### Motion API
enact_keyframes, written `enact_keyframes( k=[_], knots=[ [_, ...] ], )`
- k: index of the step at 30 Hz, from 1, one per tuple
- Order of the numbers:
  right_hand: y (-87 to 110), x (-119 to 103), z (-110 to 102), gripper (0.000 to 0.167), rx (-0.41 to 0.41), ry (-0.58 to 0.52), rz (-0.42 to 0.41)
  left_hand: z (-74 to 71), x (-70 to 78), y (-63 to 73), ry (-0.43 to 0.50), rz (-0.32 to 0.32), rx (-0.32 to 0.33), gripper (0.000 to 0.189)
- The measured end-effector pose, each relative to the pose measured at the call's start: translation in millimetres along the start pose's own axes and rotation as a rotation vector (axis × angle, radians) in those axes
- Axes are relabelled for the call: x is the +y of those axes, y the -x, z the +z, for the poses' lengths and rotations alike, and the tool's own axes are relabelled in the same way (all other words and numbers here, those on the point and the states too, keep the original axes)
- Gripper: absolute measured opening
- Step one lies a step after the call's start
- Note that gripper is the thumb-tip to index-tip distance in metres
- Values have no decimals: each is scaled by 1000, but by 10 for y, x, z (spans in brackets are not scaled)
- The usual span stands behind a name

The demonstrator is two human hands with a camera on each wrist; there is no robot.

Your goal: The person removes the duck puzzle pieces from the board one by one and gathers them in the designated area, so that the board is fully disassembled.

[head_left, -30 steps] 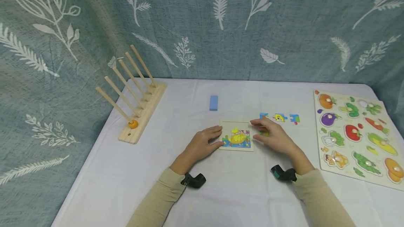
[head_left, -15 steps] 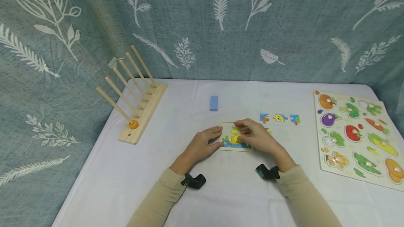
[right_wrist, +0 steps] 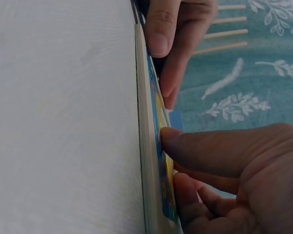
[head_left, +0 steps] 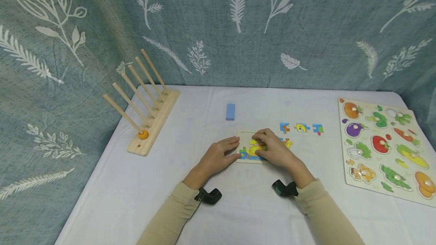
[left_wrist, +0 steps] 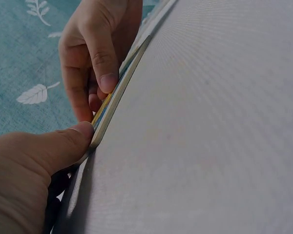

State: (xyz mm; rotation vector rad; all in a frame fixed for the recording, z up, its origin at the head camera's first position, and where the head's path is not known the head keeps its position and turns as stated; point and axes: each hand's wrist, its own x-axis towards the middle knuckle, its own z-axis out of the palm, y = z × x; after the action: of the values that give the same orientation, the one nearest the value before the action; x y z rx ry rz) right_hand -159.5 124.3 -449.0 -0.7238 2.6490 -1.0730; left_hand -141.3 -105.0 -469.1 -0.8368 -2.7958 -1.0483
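A small wooden jigsaw tray (head_left: 244, 134) lies flat in the middle of the table, with a partly filled yellow and blue picture in it. At its left edge rests my left hand (head_left: 216, 157), thumb on the near corner and fingers spread along the side; the left wrist view shows that thumb (left_wrist: 71, 141) on the frame. Over the picture's right part, my right hand (head_left: 277, 150) pinches a yellow puzzle piece (head_left: 261, 148) against the tray with thumb and curled fingers, which hide much of it. In the right wrist view its thumb tip (right_wrist: 171, 136) touches the picture.
Loose puzzle pieces (head_left: 301, 127) lie behind and right of the tray, one partly behind my right hand. A blue block (head_left: 230, 112) sits farther back. At left stands a wooden peg rack (head_left: 163, 114) with an orange bead (head_left: 143, 134); at right lies a vegetable knob puzzle (head_left: 371, 160).
My right hand has moved left from beside the tray onto its picture, with its fingers closing in further, uncovering loose pieces. The left hand has stayed at the tray's edge.
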Motion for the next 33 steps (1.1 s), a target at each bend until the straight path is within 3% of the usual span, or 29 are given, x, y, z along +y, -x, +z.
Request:
enact_keyframes(
  k=[12, 20, 33],
  knots=[
    [16, -4, 31, 43, 36, -3, -6, 4, -4, 14, 6, 1, -6, 48],
    [11, 0, 30, 41, 64, -61, -28, -7, -2, 7, -7, 15, -3, 48],
    [47, 51, -90, 42, 82, -19, -23, -2, 2, 18, -1, -4, -4, 48]
  ],
)
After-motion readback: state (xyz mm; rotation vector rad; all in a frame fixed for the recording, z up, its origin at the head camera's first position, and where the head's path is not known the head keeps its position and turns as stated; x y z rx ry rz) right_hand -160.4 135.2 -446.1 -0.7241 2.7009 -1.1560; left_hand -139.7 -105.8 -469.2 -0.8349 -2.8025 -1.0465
